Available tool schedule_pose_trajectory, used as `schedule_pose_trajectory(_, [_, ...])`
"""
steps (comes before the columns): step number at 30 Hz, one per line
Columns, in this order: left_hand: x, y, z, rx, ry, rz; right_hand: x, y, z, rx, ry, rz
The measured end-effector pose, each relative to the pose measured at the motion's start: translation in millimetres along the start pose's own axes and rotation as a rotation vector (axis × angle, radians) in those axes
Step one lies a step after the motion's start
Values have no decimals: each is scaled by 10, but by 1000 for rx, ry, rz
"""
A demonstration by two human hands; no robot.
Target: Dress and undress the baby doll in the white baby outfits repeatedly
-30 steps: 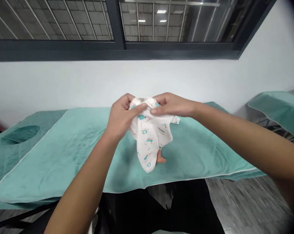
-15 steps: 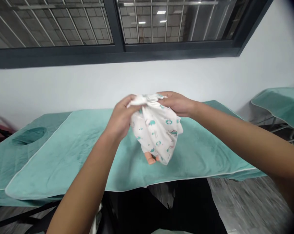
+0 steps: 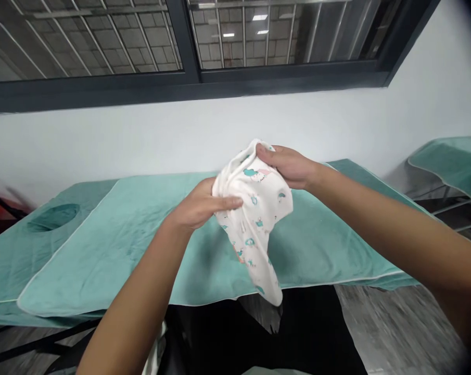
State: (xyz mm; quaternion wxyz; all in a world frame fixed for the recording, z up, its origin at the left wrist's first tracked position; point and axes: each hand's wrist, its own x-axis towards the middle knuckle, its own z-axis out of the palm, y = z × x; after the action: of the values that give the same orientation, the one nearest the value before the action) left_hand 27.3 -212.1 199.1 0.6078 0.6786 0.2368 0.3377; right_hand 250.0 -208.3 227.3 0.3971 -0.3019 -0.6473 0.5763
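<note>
Head view looks down at both my hands, and each one is holding on to the same soft white cloth (image 3: 276, 200). It has little blue-green pictures all over it. My left hand (image 3: 212, 203) pinches the left side, with the thumb lying across the front. The rest of those fingers are hidden behind the folds. My right hand (image 3: 285, 164) grips the top right edge, with its thumb on the front too. I can't tell how far its other fingers go in.

The cloth is up in front of me, over the near side of the green cover (image 3: 149, 224) on the bed. Its long bottom end hangs down past the near edge, in front of my black trousers (image 3: 317, 328). A tiny orange-pink bit (image 3: 236, 252) pokes out low on the left, too small for me to name.

As for how far along things are, I think I'm in the middle. Both sides are in my hands, so that part is done. The left side is all bunched up, and the right side is pulled a bit smoother. The folds are not straight yet, and neither hand has let go.

Far behind it is the white wall (image 3: 122, 140).
</note>
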Motion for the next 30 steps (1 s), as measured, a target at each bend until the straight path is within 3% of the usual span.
schedule_pose_trajectory(2, [34,-32,101,-101,141,95,-18,24,17,-29,-71,46])
schedule_pose_trajectory(5, [84,-60,200,-155,326,177,-43,-20,47,-171,-307,131])
schedule_pose_trajectory(8, [77,-92,125,-161,449,250,-34,-102,57,-273,-408,131])
schedule_pose_trajectory(9, [58,-113,70,-154,420,232,-18,-116,54,-258,-377,101])
schedule_pose_trajectory(12, [-14,-195,-98,-84,165,45,55,-77,40,-93,-211,-46])
schedule_pose_trajectory(14, [-36,-237,-159,-68,94,-9,93,4,46,25,-132,-111])
schedule_pose_trajectory(17, [2,-256,-152,-182,256,136,88,146,93,88,-114,-82])
schedule_pose_trajectory(19, [41,-260,-111,-259,365,229,49,210,136,27,-225,27])
schedule_pose_trajectory(22, [35,-303,-51,-302,423,195,7,225,176,-62,-382,141])
schedule_pose_trajectory(24, [-19,-353,-41,-315,384,125,17,199,177,3,-316,59])
schedule_pose_trajectory(28, [-126,-418,-91,-283,150,25,61,226,187,209,-139,-92])
schedule_pose_trajectory(30, [-129,-416,-104,-296,185,70,37,342,250,259,-144,-68])
